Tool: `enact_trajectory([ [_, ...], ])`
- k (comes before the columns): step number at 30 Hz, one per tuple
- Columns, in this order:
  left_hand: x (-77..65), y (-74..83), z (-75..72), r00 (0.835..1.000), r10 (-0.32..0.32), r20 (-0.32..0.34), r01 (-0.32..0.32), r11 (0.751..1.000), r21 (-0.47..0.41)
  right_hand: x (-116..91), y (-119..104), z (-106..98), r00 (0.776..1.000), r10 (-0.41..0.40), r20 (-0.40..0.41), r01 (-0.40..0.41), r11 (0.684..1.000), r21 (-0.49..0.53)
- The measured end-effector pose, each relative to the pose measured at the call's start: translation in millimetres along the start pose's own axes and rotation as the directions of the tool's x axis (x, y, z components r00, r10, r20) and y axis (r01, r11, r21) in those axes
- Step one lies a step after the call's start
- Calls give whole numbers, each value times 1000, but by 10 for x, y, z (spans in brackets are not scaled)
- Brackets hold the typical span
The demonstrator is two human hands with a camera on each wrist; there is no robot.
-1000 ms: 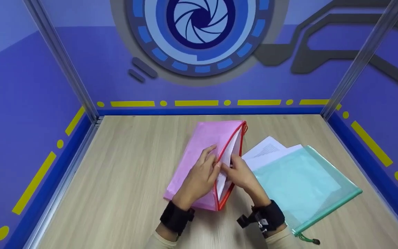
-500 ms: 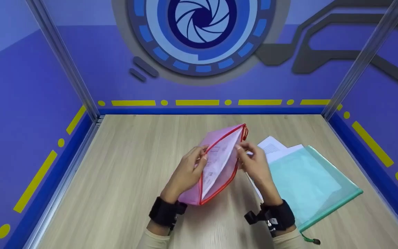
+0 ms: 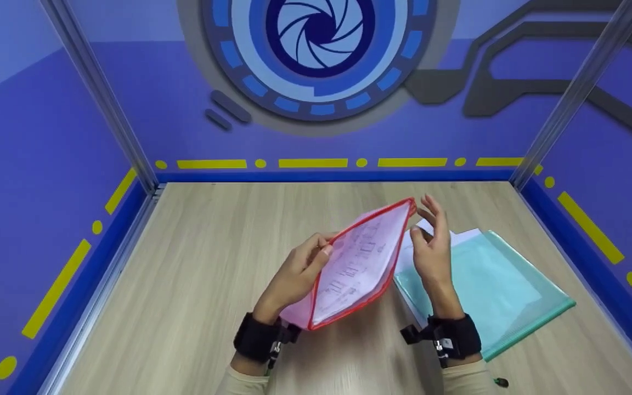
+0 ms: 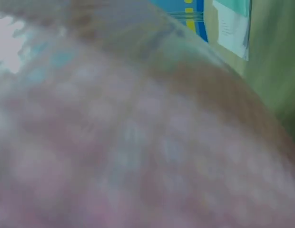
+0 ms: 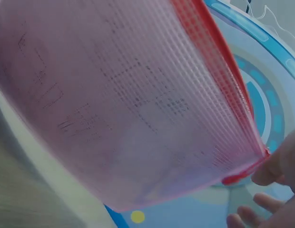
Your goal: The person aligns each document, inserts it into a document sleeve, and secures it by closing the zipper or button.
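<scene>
My left hand grips the edge of a pink mesh zip pouch, thumb on its near side. The pouch is tilted up off the table, its red-trimmed mouth gaping, with printed paper visible inside. My right hand is beside the pouch's far right corner, fingers spread and mostly straight. In the right wrist view, the red zipper pull hangs at that corner, close to the right thumb; contact cannot be told. Blurred pink mesh fills most of the left wrist view.
A green zip pouch lies on the table to the right, with white sheets showing beyond its far edge. The wooden table is bounded by blue-purple panels at the back and sides.
The pink pouch has been lifted and tilted, turning its mouth and the paper into view. My right hand has come out of the mouth and moved right and up to the corner.
</scene>
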State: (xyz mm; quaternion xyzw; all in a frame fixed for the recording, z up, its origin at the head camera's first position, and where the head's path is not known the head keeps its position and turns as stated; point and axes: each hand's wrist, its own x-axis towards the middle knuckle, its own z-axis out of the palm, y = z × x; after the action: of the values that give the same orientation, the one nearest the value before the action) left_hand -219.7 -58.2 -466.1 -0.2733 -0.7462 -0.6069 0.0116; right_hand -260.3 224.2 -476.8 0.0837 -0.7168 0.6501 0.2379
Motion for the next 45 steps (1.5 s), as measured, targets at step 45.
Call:
enact_trajectory([
  [45,-416,1420,299,790,601,-124,-336,593,732,-392,-1497,-265,635,-581,509,761,584,-282],
])
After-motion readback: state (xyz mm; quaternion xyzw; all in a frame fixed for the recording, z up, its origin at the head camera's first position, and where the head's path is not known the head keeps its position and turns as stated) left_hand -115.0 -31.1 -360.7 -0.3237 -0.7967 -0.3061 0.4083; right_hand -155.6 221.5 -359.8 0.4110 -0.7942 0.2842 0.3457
